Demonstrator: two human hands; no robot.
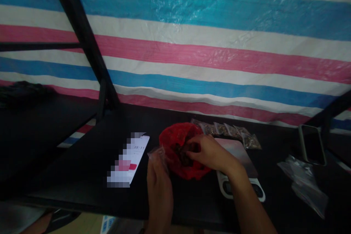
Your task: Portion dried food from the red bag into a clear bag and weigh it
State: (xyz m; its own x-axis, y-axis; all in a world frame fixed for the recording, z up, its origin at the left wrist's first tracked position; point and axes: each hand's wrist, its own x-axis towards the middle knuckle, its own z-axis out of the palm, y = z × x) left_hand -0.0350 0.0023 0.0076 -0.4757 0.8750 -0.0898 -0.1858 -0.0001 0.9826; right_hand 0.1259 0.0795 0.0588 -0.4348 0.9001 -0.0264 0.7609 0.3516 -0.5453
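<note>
The right hand (210, 151) reaches into the red bag (182, 153) on the black table (82, 168), fingers pinched on dark pieces. The left hand (159, 182) pinches a small clear pouch (157, 153) just beside it. Pieces may spill, because the pouch mouth looks narrow.

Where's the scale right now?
The scale sits on the black table, right of the red bag, partly under the right hand.
</note>
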